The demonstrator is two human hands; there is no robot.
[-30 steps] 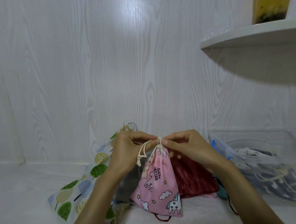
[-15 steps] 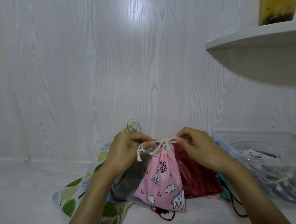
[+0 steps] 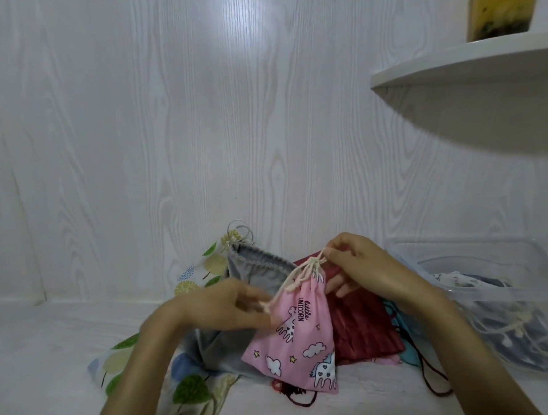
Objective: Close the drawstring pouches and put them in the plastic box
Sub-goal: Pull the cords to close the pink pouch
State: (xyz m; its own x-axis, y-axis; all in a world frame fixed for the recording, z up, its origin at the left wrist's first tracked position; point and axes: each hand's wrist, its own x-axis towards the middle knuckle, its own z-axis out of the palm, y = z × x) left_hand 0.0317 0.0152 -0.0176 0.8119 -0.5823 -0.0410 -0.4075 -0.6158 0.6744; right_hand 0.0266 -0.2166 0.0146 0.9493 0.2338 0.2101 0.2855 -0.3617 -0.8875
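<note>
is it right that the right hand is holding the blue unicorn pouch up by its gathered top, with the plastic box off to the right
Not quite: the unicorn pouch is pink, not blue. The head view shows the right hand holding it up by its gathered top, with the plastic box off to the right.

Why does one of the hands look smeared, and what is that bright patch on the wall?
Head view: the left hand is motion-blurred at its fingers, while the right hand and the pink pouch are sharper; the bright patch is glare on the glossy wall; the shelf curves from wide-angle distortion and casts a shadow below.
</note>
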